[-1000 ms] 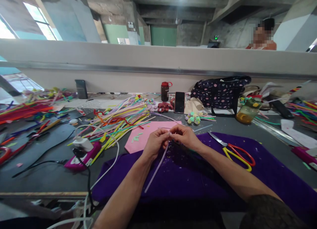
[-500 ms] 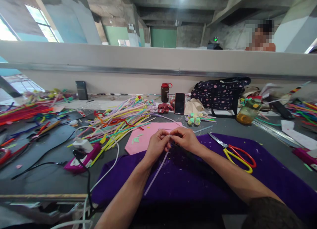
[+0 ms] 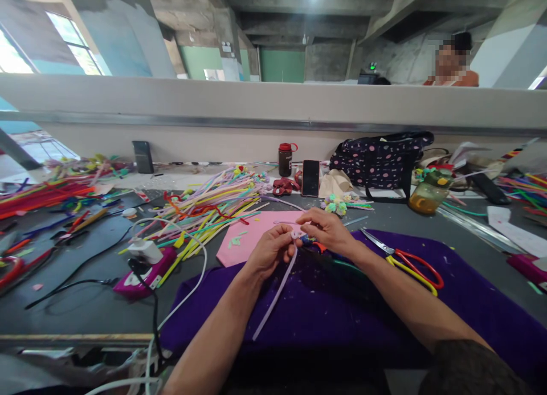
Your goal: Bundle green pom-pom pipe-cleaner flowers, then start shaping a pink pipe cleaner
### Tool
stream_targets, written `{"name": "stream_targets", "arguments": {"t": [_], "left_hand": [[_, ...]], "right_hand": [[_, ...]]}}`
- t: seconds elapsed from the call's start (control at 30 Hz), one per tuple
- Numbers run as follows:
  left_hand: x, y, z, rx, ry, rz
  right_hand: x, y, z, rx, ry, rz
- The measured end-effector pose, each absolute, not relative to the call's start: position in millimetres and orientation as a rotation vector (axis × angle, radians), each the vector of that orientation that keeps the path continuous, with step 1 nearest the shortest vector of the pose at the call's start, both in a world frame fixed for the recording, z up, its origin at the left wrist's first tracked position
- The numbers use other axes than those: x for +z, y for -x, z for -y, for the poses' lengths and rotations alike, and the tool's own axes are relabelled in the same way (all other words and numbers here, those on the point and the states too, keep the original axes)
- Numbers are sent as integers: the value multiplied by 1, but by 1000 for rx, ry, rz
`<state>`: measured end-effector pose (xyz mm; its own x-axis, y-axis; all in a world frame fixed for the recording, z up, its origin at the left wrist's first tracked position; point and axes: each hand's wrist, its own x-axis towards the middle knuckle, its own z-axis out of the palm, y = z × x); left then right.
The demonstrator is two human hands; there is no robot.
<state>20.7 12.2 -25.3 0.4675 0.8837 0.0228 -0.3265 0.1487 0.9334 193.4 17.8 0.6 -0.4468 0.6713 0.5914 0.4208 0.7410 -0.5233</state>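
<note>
My left hand (image 3: pixel 273 248) is closed, pinching a pale lilac pipe cleaner (image 3: pixel 277 297) near its upper end. That end is bent into a small loop at the fingertips, and the long tail hangs down to the left over purple cloth (image 3: pixel 325 321). Close beside it, my right hand (image 3: pixel 327 229) is curled with its fingertips at the looped end. Blue and orange-red bits (image 3: pixel 317 245) show under the right fingers; what they belong to I cannot make out. To the right, scissors (image 3: pixel 401 261) with one red and one yellow handle lie on the cloth.
A pink sheet (image 3: pixel 233 244) with green scraps lies behind my hands. Bundled pipe cleaners (image 3: pixel 213 204), a magenta power strip (image 3: pixel 145 275) and its cables are at the left. A phone (image 3: pixel 310 178), a bottle (image 3: pixel 285 160), a patterned bag (image 3: pixel 382 164) and a jar (image 3: pixel 429 192) stand at the back.
My right hand has lifted and shifted slightly right from the left fingers. The small loop in the pipe cleaner and the blue and orange-red bits now show.
</note>
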Motion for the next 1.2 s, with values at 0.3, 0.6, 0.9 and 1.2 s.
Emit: {"name": "stream_targets", "arguments": {"t": [0.3,0.6,0.9,1.2], "left_hand": [[-25,-20,-12,1009,-1038,-610],[-24,-22,-12,987,-1086,-641],[-26,-24,-9,988,-1212,-729],[-22,-26,-4,1002,-1321,-711]], "right_hand": [[-11,-189,-20,688,913,2059],[-7,-191,-18,1157,927,1823],[-8,-192,-19,1087,1035,1928],[-9,-196,-24,523,1202,2128]]}}
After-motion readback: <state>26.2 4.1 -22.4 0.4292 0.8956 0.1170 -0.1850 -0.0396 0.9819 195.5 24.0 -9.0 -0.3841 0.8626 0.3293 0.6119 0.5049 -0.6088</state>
